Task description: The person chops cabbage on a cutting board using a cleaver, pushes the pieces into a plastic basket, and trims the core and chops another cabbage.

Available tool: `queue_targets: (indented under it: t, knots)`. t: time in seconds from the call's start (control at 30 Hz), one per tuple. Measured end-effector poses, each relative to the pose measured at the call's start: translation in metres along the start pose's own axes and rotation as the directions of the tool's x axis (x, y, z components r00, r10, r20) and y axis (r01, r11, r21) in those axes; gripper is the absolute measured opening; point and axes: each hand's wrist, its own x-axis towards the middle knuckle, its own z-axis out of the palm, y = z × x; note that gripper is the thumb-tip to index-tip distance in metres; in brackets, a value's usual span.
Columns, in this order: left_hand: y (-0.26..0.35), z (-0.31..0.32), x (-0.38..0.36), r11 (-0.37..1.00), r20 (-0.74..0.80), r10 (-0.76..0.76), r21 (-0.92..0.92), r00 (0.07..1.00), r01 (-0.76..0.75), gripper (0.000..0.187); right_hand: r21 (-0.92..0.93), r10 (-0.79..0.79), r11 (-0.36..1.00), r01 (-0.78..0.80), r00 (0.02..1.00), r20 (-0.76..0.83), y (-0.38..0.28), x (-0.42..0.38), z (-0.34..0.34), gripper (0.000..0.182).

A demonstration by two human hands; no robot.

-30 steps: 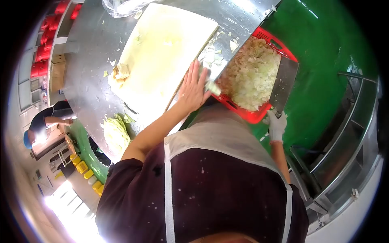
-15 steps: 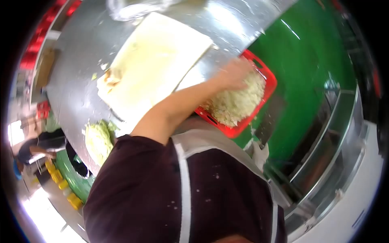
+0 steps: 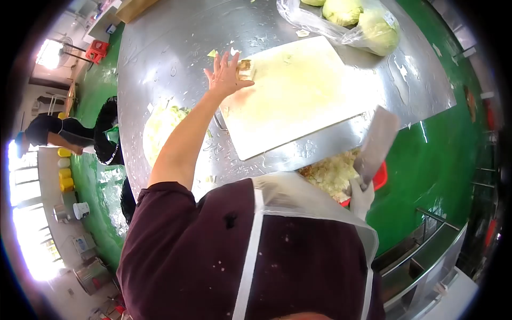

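My left hand (image 3: pixel 226 79) is bare, fingers spread, over the left end of the cutting board (image 3: pixel 298 90). Beside its fingertips lies a small brown-and-white trimmed piece (image 3: pixel 244 68), perhaps a cabbage core. My right hand (image 3: pixel 362 196), in a white glove, grips a cleaver (image 3: pixel 380 140) by its handle, the broad blade pointing up and away from me. Chopped cabbage (image 3: pixel 332 175) fills a red basket (image 3: pixel 381 177) close to my apron; the blade and glove hide part of it. Left of the board, partly behind my forearm, sits a cut cabbage (image 3: pixel 159 128).
Whole cabbages (image 3: pixel 380 29) in a clear plastic bag (image 3: pixel 344 36) stand at the far right of the wet metal table (image 3: pixel 165 64). A co-worker (image 3: pixel 53 133) bends over at the left. Metal racks (image 3: pixel 432 250) stand at the lower right above green floor.
My left hand has left the chopped cabbage in the basket and moved to the board's left end. The cleaver has come up beside the basket. The view has turned.
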Motion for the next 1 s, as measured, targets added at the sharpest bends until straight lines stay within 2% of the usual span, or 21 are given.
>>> queue_targets:
  t: [0.03, 0.07, 0.1, 0.13, 0.23, 0.27, 0.37, 0.4, 0.43, 0.47, 0.53, 0.57, 0.67, 0.7, 0.73, 0.8, 0.83, 0.93, 0.97, 1.0]
  knots:
    - [-0.008, -0.001, 0.002, 0.997, 0.098, -0.034, -0.06, 0.995, 0.04, 0.085, -0.067, -0.032, 0.997, 0.037, 0.997, 0.066, -0.021, 0.014, 0.01, 0.044]
    - [-0.019, 0.009, 0.006, 0.994, 0.078, 0.016, -0.109, 0.997, -0.007, 0.085, -0.129, -0.065, 0.988, 0.082, 0.989, 0.131, -0.042, 0.028, 0.02, 0.048]
    - [-0.032, 0.029, 0.011, 0.987, 0.053, 0.064, -0.154, 0.997, -0.055, 0.086, -0.264, 0.056, 0.964, 0.012, 0.967, 0.247, -0.093, 0.031, 0.027, 0.062]
    - [-0.04, 0.038, 0.012, 0.975, 0.026, 0.113, -0.196, 0.993, -0.106, 0.087, -0.382, 0.018, 0.919, 0.097, 0.958, 0.288, -0.123, 0.038, 0.038, 0.062]
    - [-0.028, 0.036, 0.004, 0.973, 0.042, 0.026, -0.228, 0.999, -0.016, 0.074, -0.619, -0.038, 0.729, 0.294, 0.919, 0.392, -0.17, 0.053, 0.071, 0.062]
    - [-0.026, 0.036, 0.002, 0.973, 0.036, 0.007, -0.229, 0.999, 0.001, 0.071, -0.669, -0.05, 0.656, 0.35, 0.904, 0.424, -0.18, 0.057, 0.08, 0.062]
    - [-0.041, 0.049, -0.007, 0.965, -0.074, 0.058, -0.251, 0.996, -0.075, 0.067, -0.711, -0.033, 0.581, 0.396, 0.884, 0.466, -0.198, 0.059, 0.096, 0.058]
    - [-0.046, 0.046, -0.012, 0.841, -0.038, -0.026, -0.542, 0.999, 0.001, 0.065, -0.715, -0.052, 0.569, 0.406, 0.886, 0.461, -0.195, 0.059, 0.098, 0.059]
    - [-0.051, 0.045, -0.019, 0.629, 0.023, -0.094, -0.773, 0.995, 0.078, 0.064, -0.718, -0.07, 0.56, 0.414, 0.887, 0.457, -0.188, 0.062, 0.101, 0.06]
    - [-0.056, 0.044, -0.026, 0.355, 0.104, -0.14, -0.923, 0.985, 0.148, 0.063, -0.719, -0.086, 0.554, 0.419, 0.888, 0.452, -0.183, 0.063, 0.104, 0.062]
    - [-0.048, 0.019, -0.053, -0.021, 0.164, -0.021, -0.986, 0.986, 0.164, 0.065, -0.689, -0.109, 0.583, 0.431, 0.882, 0.459, -0.177, 0.066, 0.106, 0.061]
    - [-0.041, 0.007, -0.064, -0.217, 0.181, 0.044, -0.958, 0.983, 0.186, 0.066, -0.678, -0.118, 0.593, 0.434, 0.88, 0.46, -0.175, 0.066, 0.104, 0.061]
    - [-0.015, -0.004, -0.077, -0.301, 0.226, 0.188, -0.913, 0.956, 0.275, 0.074, -0.695, -0.076, 0.608, 0.383, 0.9, 0.43, -0.182, 0.066, 0.103, 0.052]
    - [-0.01, 0.006, -0.074, -0.147, 0.239, 0.208, -0.951, 0.948, 0.272, 0.068, -0.697, -0.103, 0.597, 0.397, 0.9, 0.425, -0.18, 0.067, 0.103, 0.051]
    - [-0.001, 0.016, -0.071, 0.069, 0.118, 0.21, -0.992, 0.971, 0.106, 0.067, -0.696, -0.098, 0.597, 0.399, 0.897, 0.431, -0.181, 0.067, 0.102, 0.053]
    - [0.025, 0.034, -0.069, 0.452, -0.126, 0.299, -0.854, 0.946, -0.256, 0.067, -0.694, -0.088, 0.598, 0.4, 0.894, 0.439, -0.184, 0.066, 0.101, 0.058]
    - [0.038, 0.026, -0.071, 0.574, -0.094, 0.357, -0.763, 0.929, -0.298, 0.069, -0.699, -0.061, 0.602, 0.386, 0.895, 0.441, -0.185, 0.066, 0.102, 0.059]
    - [0.051, 0.05, -0.069, 0.65, -0.069, 0.597, -0.543, 0.799, -0.532, 0.074, -0.692, -0.05, 0.614, 0.38, 0.893, 0.447, -0.183, 0.064, 0.102, 0.06]
    - [0.05, 0.057, -0.067, 0.613, -0.102, 0.583, -0.596, 0.806, -0.519, 0.073, -0.665, -0.071, 0.636, 0.392, 0.888, 0.455, -0.182, 0.063, 0.1, 0.061]
    - [0.048, 0.053, -0.065, 0.582, -0.095, 0.633, -0.597, 0.768, -0.553, 0.07, -0.663, -0.069, 0.646, 0.379, 0.893, 0.444, -0.18, 0.064, 0.099, 0.06]
